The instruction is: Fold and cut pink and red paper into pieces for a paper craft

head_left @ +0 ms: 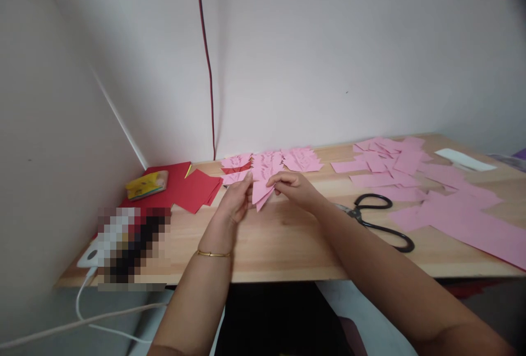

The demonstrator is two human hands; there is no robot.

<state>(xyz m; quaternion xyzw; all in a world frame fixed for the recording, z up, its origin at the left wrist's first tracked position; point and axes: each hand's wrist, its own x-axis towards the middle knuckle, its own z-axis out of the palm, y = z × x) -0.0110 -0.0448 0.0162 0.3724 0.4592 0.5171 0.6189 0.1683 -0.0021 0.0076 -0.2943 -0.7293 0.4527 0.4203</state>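
Low over the middle of the table, a piece of folded pink paper (260, 194) points downward, its two layers spread apart at the tip. My right hand (296, 189) pinches its upper right side between thumb and fingers. At the paper's left edge is my left hand (239, 198), thumb up and fingers curled against it, the fingertips partly hidden. Just behind both hands, folded pink pieces (267, 163) are laid in overlapping columns near the wall. A red folded piece (235, 170) shows among them on the left.
Black-handled scissors (356, 214) lie beside my right forearm. Loose pink paper (380, 161) and a large pink sheet (472, 222) spread across the right. Red sheets (197, 191) and a yellow packet (146, 185) sit at left, near a white power strip (88, 254) with a cable.
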